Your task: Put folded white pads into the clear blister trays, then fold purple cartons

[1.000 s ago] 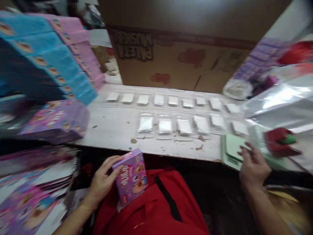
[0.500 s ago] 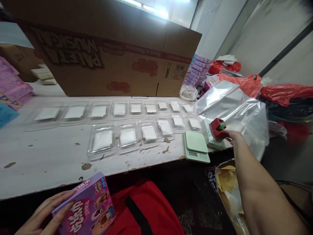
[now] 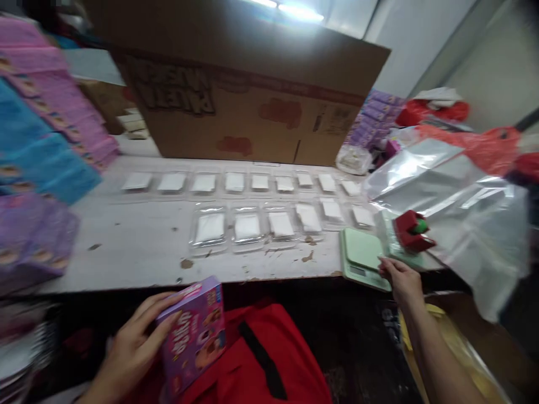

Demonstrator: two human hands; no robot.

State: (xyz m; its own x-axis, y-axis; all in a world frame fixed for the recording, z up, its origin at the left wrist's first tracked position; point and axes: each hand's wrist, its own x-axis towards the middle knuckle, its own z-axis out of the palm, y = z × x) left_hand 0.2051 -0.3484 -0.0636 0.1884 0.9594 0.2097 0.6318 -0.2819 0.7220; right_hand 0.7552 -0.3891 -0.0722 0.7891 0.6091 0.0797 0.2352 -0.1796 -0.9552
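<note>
My left hand [image 3: 137,342] grips a small purple printed box [image 3: 193,336] above my lap, fingers along its left side. My right hand [image 3: 400,275] is pinched at the front right of the pale green scale [image 3: 364,249]; whatever is between the fingertips is too small to make out. Just beyond it a red tape dispenser [image 3: 412,231] with a green core rests on a wrapped block. Two rows of clear plastic trays [image 3: 210,227] with white squares in them lie along the white table [image 3: 138,247].
A large cardboard box [image 3: 248,101] stands behind the trays. Pink boxes [image 3: 63,90], blue boxes [image 3: 37,146] and purple boxes [image 3: 33,235] are stacked at left. Clear plastic bags [image 3: 463,207] hang over the right edge, above an open carton [image 3: 446,336] with yellow lining.
My right hand has come away from the tape dispenser, back toward the scale, now pinched. My left hand still holds the purple box. The view has swung left, showing more stacked boxes.
</note>
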